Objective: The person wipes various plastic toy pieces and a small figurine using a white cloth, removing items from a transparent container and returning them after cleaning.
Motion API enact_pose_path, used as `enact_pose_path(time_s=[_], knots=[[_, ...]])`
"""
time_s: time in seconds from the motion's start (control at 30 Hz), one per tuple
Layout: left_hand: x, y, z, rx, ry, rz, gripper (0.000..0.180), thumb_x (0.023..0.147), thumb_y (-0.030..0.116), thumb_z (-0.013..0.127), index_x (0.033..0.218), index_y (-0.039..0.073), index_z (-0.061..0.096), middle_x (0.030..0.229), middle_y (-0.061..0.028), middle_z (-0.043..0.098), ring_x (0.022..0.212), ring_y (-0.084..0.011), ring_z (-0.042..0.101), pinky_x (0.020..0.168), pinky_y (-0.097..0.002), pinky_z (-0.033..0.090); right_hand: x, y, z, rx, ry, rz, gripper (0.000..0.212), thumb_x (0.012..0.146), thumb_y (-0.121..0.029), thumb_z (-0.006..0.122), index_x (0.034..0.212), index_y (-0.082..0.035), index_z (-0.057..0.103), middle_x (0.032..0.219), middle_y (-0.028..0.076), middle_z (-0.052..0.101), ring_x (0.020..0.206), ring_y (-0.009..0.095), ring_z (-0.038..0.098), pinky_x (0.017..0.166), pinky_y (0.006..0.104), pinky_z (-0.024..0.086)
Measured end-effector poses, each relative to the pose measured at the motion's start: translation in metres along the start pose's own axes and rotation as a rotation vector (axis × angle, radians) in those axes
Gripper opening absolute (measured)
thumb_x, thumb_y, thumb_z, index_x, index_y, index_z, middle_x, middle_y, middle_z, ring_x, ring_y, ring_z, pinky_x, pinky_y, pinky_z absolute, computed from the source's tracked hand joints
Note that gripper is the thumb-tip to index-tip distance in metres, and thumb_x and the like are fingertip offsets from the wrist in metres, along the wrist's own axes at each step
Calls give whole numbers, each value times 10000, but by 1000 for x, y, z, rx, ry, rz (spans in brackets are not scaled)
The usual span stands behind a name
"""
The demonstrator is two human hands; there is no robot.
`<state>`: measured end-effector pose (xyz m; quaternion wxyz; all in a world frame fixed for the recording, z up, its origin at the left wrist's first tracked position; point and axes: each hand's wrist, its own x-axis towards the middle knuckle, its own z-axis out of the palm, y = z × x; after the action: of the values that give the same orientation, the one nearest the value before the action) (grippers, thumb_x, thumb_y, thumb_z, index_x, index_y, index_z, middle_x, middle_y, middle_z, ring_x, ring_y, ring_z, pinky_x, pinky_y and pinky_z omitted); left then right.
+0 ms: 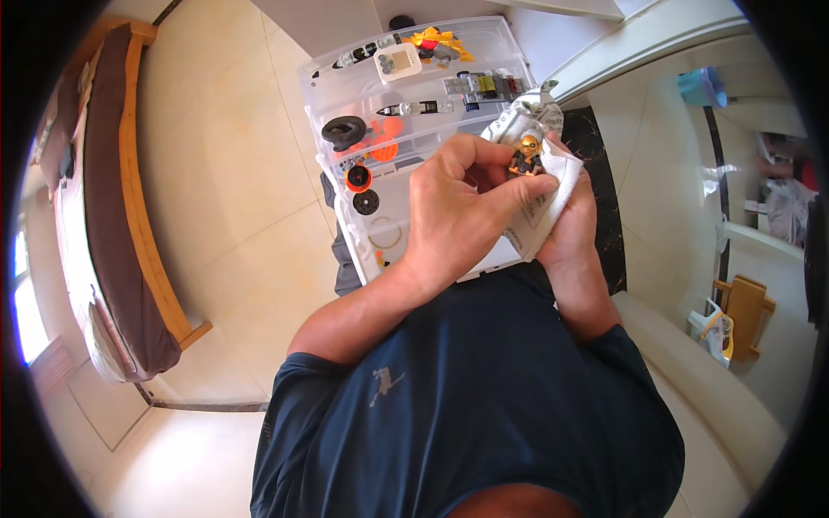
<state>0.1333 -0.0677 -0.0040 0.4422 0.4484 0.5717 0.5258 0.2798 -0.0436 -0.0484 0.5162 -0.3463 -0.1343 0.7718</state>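
Note:
A small toy minifigure (525, 157) with a gold head and dark body is pinched between the thumb and fingers of my left hand (453, 198). Wrapped partly around the figure is a white cloth (540, 211) with grey print, its upper end bunched up past the figure. My right hand (574, 216) grips this cloth from the right and beneath, and the cloth hides most of its fingers. Both hands are held over the near right part of a clear plastic box (315, 108).
On the box lie a black tyre (344, 132), an orange-rimmed wheel (358, 179), a black disc (366, 202), a grey brick-built vehicle (484, 86), a yellow-and-red toy (439, 43) and a small white device (398, 62). A wooden-framed bed (142, 190) stands left.

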Motion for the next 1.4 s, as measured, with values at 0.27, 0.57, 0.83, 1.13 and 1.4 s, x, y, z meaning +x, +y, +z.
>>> enact_pose_path(time_s=[0.27,0.57,0.83,1.13,1.4], knots=[[3,-2,-1,-129,-33,-95,370,778,189,975,943,-28,724,838,-51,745,724,-65,643,665,-231,539,-2,2,7,-25,19,-163,403,1036,-150,581,1376,67,604,1099,184,737,936,226,743,862,365,616],[3,-7,-5,-465,-115,-185,247,879,139,893,983,-20,735,881,-69,762,733,-78,659,657,-230,532,-6,2,20,-312,-37,-417,277,1104,-202,594,1169,36,720,996,94,748,837,108,683,751,273,563],[7,-7,-9,-579,-134,-273,252,887,151,887,998,-13,730,841,-44,726,732,-76,641,668,-220,512,-7,-3,26,-378,-17,-383,275,1107,-228,600,1121,16,725,943,46,733,799,64,651,697,227,522],[3,-10,-16,141,-67,284,310,783,65,932,976,-1,699,810,-33,675,694,-69,608,627,-238,504,-9,-18,28,-491,-120,-264,284,1111,-212,587,1115,38,721,916,15,685,791,31,585,691,198,470],[4,-4,-17,170,-52,318,307,776,59,923,979,2,701,794,-35,666,678,-90,608,617,-258,507,-10,-12,31,-463,38,-304,301,1109,-177,580,1250,51,716,921,1,672,784,26,561,683,192,449]])
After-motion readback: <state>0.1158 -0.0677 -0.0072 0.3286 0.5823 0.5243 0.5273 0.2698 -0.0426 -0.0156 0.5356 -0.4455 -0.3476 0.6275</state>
